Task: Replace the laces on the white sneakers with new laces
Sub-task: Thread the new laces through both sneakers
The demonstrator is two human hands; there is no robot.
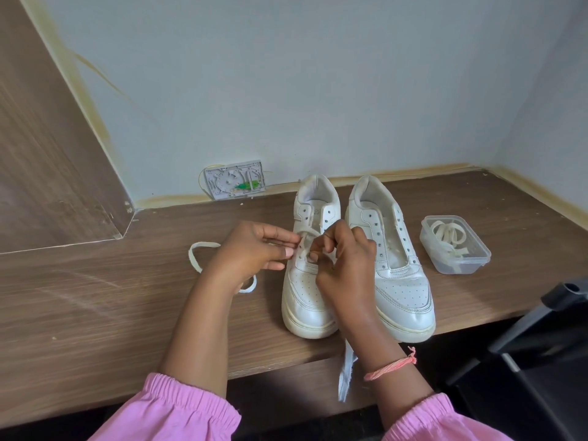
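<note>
Two white sneakers stand side by side on the wooden desk, toes toward me. The left sneaker (305,294) carries a white lace (306,241) across its lower eyelets. My left hand (251,253) pinches that lace at the shoe's left side. My right hand (343,259) pinches the lace over the middle of the eyelets. One end of the lace trails in a loop (199,259) on the desk to the left. The right sneaker (391,259) has bare eyelets and no lace.
A clear plastic box (455,245) with coiled laces sits right of the shoes. A small grey wall box (234,183) is at the back. A white strip (347,374) hangs over the desk's front edge (280,367). A black chair (541,351) stands at lower right.
</note>
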